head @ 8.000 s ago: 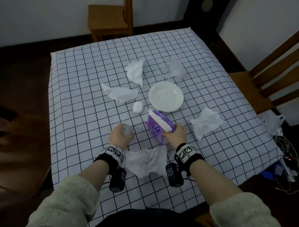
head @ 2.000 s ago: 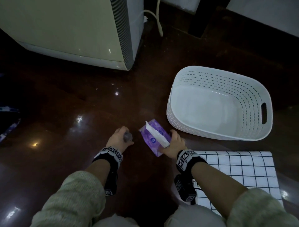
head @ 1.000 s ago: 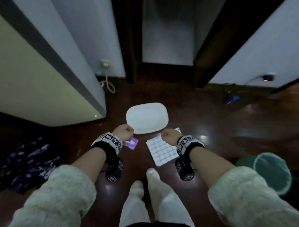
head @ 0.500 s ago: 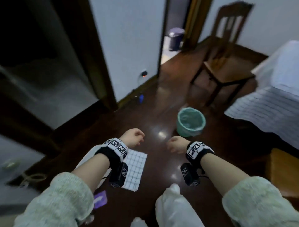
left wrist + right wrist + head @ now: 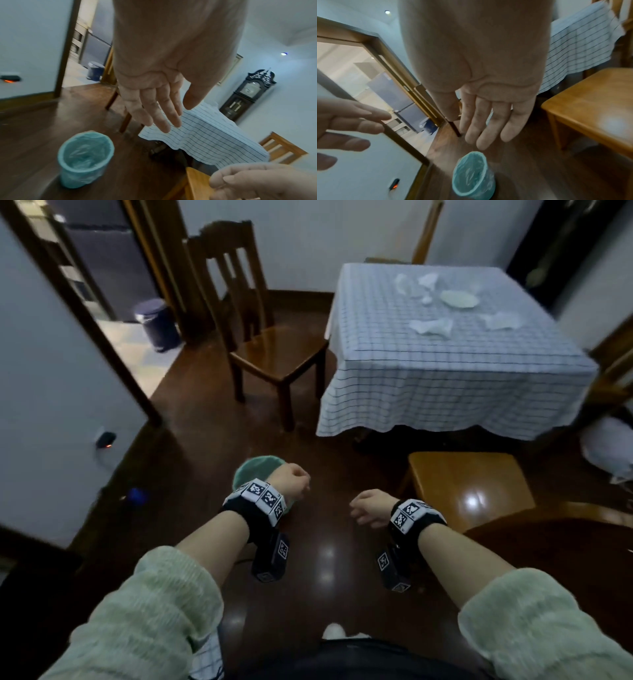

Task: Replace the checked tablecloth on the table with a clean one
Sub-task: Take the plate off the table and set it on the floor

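Note:
The checked tablecloth (image 5: 445, 364) covers the table at the upper right and hangs over its edges. On it lie a white plate (image 5: 459, 299) and several crumpled tissues (image 5: 431, 326). My left hand (image 5: 294, 482) and right hand (image 5: 370, 506) hang over the dark floor, well short of the table. Both hold nothing. The left wrist view shows my left hand (image 5: 171, 112) with straight, relaxed fingers; the right wrist view shows the same of my right hand (image 5: 471, 121). A folded checked cloth (image 5: 205, 659) lies on the floor under my left sleeve, mostly hidden.
A teal-lined bin (image 5: 260, 474) stands on the floor just beyond my left hand. A dark wooden chair (image 5: 270, 337) sits left of the table. A light wooden seat (image 5: 469, 484) stands in front of the table, right of my right hand. A doorway opens at the left.
The view has swung from the floor by the white basket round to the table. The purple pack and small object I held earlier are no longer in my hands.

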